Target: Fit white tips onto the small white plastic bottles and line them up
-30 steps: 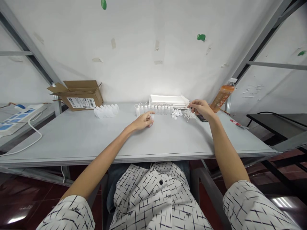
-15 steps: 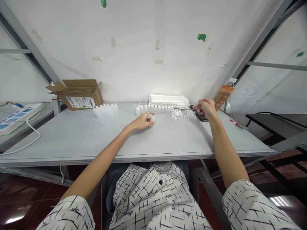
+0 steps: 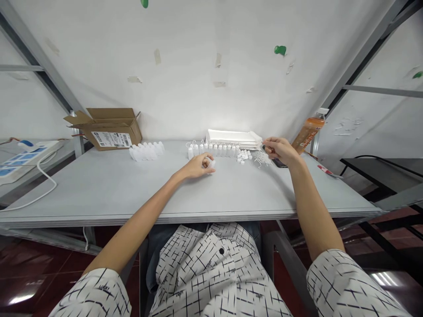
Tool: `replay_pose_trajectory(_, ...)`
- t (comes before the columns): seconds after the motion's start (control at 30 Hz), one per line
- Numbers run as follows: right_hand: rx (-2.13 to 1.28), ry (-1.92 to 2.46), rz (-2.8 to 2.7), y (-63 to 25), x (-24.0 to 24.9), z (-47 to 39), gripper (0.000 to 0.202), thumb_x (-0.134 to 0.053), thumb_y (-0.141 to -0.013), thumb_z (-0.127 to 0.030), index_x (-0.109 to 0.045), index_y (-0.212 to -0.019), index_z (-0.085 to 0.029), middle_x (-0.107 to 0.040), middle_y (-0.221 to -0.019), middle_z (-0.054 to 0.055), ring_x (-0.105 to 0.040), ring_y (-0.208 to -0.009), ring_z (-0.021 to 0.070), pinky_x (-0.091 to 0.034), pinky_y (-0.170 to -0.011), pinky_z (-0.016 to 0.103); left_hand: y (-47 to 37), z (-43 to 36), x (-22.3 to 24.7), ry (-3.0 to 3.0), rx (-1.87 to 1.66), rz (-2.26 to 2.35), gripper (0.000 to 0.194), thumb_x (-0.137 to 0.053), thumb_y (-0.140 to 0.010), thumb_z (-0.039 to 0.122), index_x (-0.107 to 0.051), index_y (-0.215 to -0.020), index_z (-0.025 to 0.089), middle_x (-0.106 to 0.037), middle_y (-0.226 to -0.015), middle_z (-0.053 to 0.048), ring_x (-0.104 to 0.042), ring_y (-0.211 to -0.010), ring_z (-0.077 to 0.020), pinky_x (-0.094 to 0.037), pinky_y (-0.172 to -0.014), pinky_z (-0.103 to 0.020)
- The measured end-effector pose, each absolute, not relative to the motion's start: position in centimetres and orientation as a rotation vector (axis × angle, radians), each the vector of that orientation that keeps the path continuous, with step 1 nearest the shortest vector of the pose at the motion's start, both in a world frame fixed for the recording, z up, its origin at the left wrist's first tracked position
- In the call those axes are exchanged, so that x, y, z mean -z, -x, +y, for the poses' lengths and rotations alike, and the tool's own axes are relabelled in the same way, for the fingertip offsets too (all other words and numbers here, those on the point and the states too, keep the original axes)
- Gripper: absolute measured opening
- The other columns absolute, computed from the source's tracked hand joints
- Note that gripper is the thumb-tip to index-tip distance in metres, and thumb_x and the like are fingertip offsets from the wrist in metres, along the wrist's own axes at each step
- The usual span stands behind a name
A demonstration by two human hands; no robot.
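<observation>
My left hand (image 3: pixel 200 166) is closed around a small translucent white bottle (image 3: pixel 212 164) just over the table, in front of a row of similar capped bottles (image 3: pixel 220 151). Some of the row's bottles at the left end carry thin curved white pieces on top. My right hand (image 3: pixel 280 149) has its fingertips pinched together above a tangle of thin white curved pieces (image 3: pixel 262 159); what sits in the pinch is too small to make out. Beside the tangle lies a small heap of white caps (image 3: pixel 243 156).
More translucent bottles (image 3: pixel 147 151) stand in a group at the left, by an open cardboard box (image 3: pixel 110 130). Behind the row lies a stack of white sheets or trays (image 3: pixel 233 137). A dark phone (image 3: pixel 280 163) and an orange drink bottle (image 3: pixel 309 132) are on the right.
My right hand has moved left, from over the phone to above the white tangle, fingers still pinched. My left hand stays nearly in place with its bottle.
</observation>
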State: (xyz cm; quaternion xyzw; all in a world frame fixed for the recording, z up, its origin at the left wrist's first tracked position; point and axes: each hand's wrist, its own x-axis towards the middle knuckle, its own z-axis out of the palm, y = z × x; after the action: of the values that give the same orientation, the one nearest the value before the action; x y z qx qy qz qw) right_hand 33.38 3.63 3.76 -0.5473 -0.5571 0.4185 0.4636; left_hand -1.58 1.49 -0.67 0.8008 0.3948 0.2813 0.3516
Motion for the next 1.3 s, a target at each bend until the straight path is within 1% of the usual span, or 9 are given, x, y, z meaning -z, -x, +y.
replay_pose_trajectory(0.1,-1.261,1.268,-1.563,-31.6,-3.9,2.7,0.024,-0.075,-0.078,-0.032,-0.055,-0.08,-0.018,-0.033,-0.053,-0.009,-0.024,-0.043,0.0045,-0.026,-0.043,0.022,1.6,1.6,0.7,-2.082,-0.752,1.103,0.036,-0.07,-0.076,0.04,-0.062,-0.103,0.017,-0.068,-0.084,-0.005,-0.064,-0.079,-0.0205,-0.048,-0.075,-0.035)
replay_pose_trajectory(0.17,-1.356,1.2,-1.658,-29.9,-3.7,2.1,0.026,-0.076,-0.078,-0.034,-0.055,-0.08,-0.018,-0.031,-0.055,-0.009,-0.024,-0.045,0.0049,-0.027,-0.044,0.022,1.5,1.7,0.9,-2.089,-0.775,1.127,0.038,-0.07,-0.075,0.041,-0.064,-0.102,0.016,-0.068,-0.086,-0.006,-0.064,-0.078,-0.0203,-0.048,-0.076,-0.035)
replay_pose_trajectory(0.33,-1.531,1.016,-1.78,-25.0,-2.7,0.9,0.029,-0.074,-0.081,-0.04,-0.055,-0.084,-0.019,-0.038,-0.056,-0.007,-0.034,-0.045,0.0066,-0.031,-0.045,0.023,1.3,1.5,0.9,-2.076,-0.72,1.038,0.046,-0.066,-0.079,0.047,-0.063,-0.11,0.013,-0.066,-0.071,-0.004,-0.06,-0.066,-0.0173,-0.047,-0.071,-0.034)
replay_pose_trajectory(0.47,-1.52,0.994,-1.827,-23.3,-2.0,0.5,0.027,-0.072,-0.083,-0.04,-0.055,-0.083,-0.018,-0.042,-0.058,-0.006,-0.042,-0.043,0.0077,-0.032,-0.045,0.024,1.2,1.2,0.7,-2.096,-0.693,1.006,0.05,-0.064,-0.081,0.049,-0.063,-0.114,0.011,-0.067,-0.073,-0.004,-0.06,-0.068,-0.0162,-0.046,-0.072,-0.032)
replay_pose_trajectory(0.57,-1.514,0.994,-1.832,-23.2,-1.8,0.5,0.025,-0.071,-0.085,-0.038,-0.056,-0.082,-0.018,-0.041,-0.059,-0.006,-0.041,-0.043,0.0074,-0.032,-0.045,0.024,1.2,1.2,0.6,-2.142,-0.697,1.015,0.051,-0.064,-0.08,0.049,-0.066,-0.114,0.011,-0.067,-0.08,-0.006,-0.06,-0.073,-0.0169,-0.046,-0.074,-0.032)
replay_pose_trajectory(0.7,-1.523,1.008,-1.836,-23.2,-1.6,0.6,0.024,-0.072,-0.084,-0.036,-0.056,-0.081,-0.018,-0.038,-0.057,-0.007,-0.038,-0.044,0.0074,-0.033,-0.045,0.024,1.2,1.2,0.7,-2.199,-0.715,1.024,0.051,-0.063,-0.081,0.05,-0.07,-0.115,0.013,-0.07,-0.096,-0.01,-0.061,-0.086,-0.0203,-0.046,-0.079,-0.034)
replay_pose_trajectory(0.83,-1.537,1.016,-1.854,-23.0,-1.3,0.6,0.021,-0.071,-0.083,-0.034,-0.058,-0.082,-0.018,-0.037,-0.055,-0.007,-0.038,-0.044,0.0075,-0.033,-0.045,0.023,1.1,1.1,0.8,-2.196,-0.695,1.021,0.052,-0.062,-0.082,0.051,-0.071,-0.118,0.015,-0.072,-0.105,-0.011,-0.061,-0.093,-0.0224,-0.047,-0.081,-0.034)
replay_pose_trajectory(1.13,-1.438,1.042,-1.882,-22.2,-0.9,0.3,0.02,-0.069,-0.084,-0.036,-0.059,-0.082,-0.018,-0.037,-0.051,-0.009,-0.036,-0.043,0.0068,-0.033,-0.045,0.022,0.9,0.7,0.6,-2.199,-0.637,0.993,0.05,-0.059,-0.086,0.05,-0.07,-0.123,0.018,-0.074,-0.111,-0.007,-0.062,-0.095,-0.0217,-0.048,-0.083,-0.033)
replay_pose_trajectory(1.3,-1.267,1.021,-1.962,-21.9,-0.5,0.2,0.018,-0.063,-0.087,-0.036,-0.061,-0.086,-0.018,-0.043,-0.05,-0.008,-0.04,-0.041,0.0069,-0.032,-0.045,0.022,0.9,0.5,0.4,-2.197,-0.637,0.983,0.045,-0.057,-0.088,0.049,-0.072,-0.119,0.02,-0.073,-0.115,-0.006,-0.061,-0.094,-0.0202,-0.046,-0.082,-0.032)
